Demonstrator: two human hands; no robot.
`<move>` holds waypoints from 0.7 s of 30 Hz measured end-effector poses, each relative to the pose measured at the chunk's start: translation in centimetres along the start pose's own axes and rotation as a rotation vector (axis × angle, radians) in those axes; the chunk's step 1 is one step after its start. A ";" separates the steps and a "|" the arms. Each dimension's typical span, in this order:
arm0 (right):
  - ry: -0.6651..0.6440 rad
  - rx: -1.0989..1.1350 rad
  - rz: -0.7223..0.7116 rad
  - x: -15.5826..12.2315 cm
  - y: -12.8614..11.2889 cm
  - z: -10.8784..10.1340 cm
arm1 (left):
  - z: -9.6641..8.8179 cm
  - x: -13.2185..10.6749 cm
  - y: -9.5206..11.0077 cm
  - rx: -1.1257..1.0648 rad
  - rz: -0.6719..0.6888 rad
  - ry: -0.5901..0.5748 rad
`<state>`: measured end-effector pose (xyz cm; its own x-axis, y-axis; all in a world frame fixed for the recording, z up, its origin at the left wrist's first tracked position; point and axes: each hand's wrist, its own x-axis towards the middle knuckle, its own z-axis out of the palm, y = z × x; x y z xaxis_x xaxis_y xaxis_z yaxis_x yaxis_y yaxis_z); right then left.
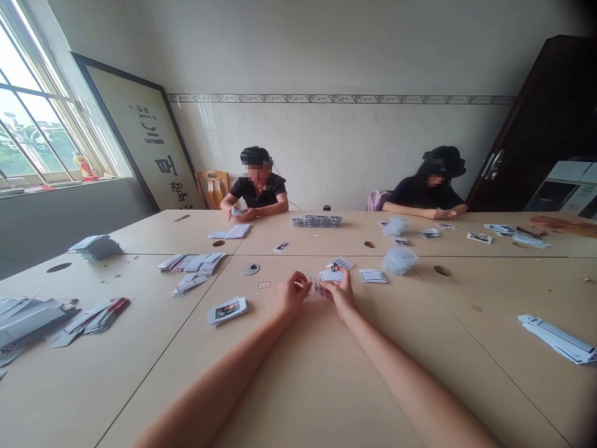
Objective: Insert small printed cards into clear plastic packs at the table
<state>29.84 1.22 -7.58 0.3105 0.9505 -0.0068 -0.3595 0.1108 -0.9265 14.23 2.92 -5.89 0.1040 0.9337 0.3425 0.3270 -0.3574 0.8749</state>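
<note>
Over the middle of the table, my left hand [295, 292] and my right hand [340, 291] face each other with fingers curled. Between their fingertips are thin clear plastic pieces [316, 287], gripped from both sides; their exact kind is too small to make out. Just beyond my right hand lie some white printed cards [339, 262], partly hidden by its fingers. A stack of white-bordered picture cards [227, 310] rests to the left of my left hand. Right of my right hand are a stack of black-framed white cards [373, 276] and a heap of clear plastic sleeves [400, 261].
Several piles of folded white cards [193, 264] cover the left side. Long white strips [557, 337] lie at far right. Opposite sit two people, one handling a card stack [239, 212]. Between them stands a row of small packed stacks [317, 221]. The table has round holes [443, 271].
</note>
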 end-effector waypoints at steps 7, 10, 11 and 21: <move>-0.028 -0.002 -0.020 -0.3 -0.3 0.0 | 0.0 0.2 -0.6 -0.013 -0.018 -0.031; -0.044 -0.003 -0.027 -0.2 -0.2 -0.1 | -0.1 0.3 -0.7 0.006 -0.041 -0.054; -0.049 -0.001 -0.028 -0.2 -0.1 -0.1 | -0.1 0.3 -0.7 0.016 -0.051 -0.058; -0.059 0.033 -0.027 0.0 0.2 0.0 | 0.0 0.7 -0.7 0.090 -0.125 -0.055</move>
<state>29.78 1.24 -7.81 0.2683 0.9624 0.0410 -0.3810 0.1452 -0.9131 14.03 3.78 -6.26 0.1080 0.9714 0.2114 0.4236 -0.2374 0.8742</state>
